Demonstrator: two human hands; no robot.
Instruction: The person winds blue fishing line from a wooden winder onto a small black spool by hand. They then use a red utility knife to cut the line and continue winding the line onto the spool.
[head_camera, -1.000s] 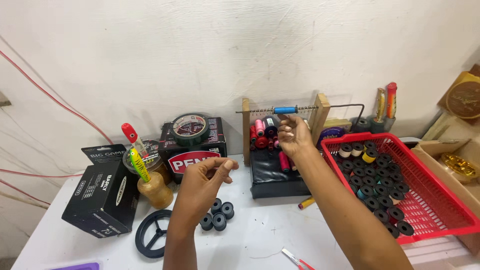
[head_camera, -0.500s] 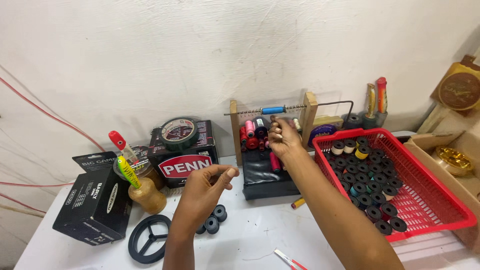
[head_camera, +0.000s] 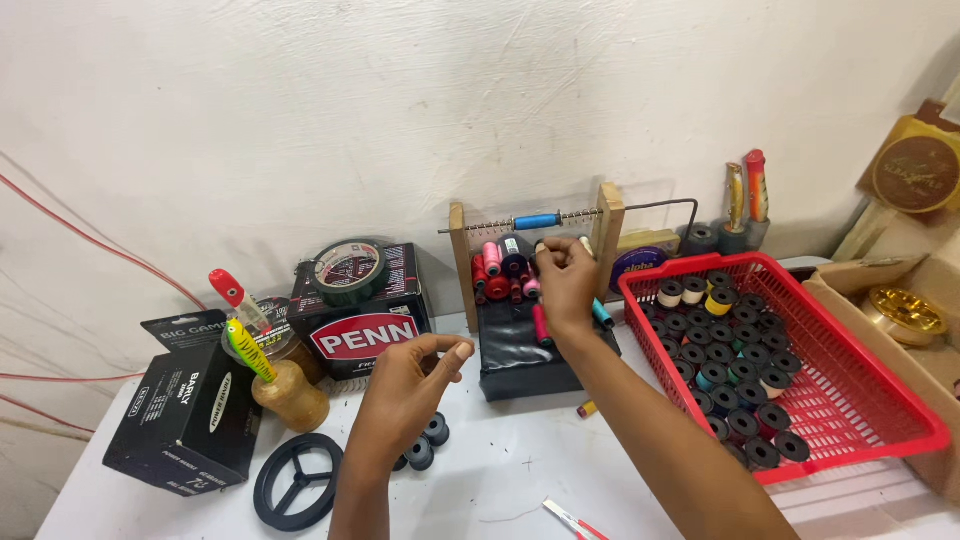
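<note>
My right hand (head_camera: 566, 280) reaches into a cluster of red, pink and dark thread spools (head_camera: 503, 270) standing in a wooden rack (head_camera: 608, 228). Its fingertips are closed on a small pale spool (head_camera: 585, 243) by the right post. Above it, a blue spool (head_camera: 537, 221) sits on the rack's threaded rod. A teal spool (head_camera: 603, 314) lies on the black box (head_camera: 520, 372) under the rack. My left hand (head_camera: 408, 388) hovers over the table, thumb pinched to forefinger, with nothing visible in it. Small black bobbins (head_camera: 428, 440) lie just below it.
A red basket (head_camera: 850, 452) holding several bobbins stands at the right, beside a cardboard box with a gold reel (head_camera: 905, 312). At the left are black boxes (head_camera: 185, 415), a jar with lures (head_camera: 290, 396) and a black wheel (head_camera: 298, 482). Red-handled snips (head_camera: 575, 522) lie in front.
My right hand came down from the blue spool on the rod into the spools below. A teal spool now shows on the black box. The left hand stayed pinched.
</note>
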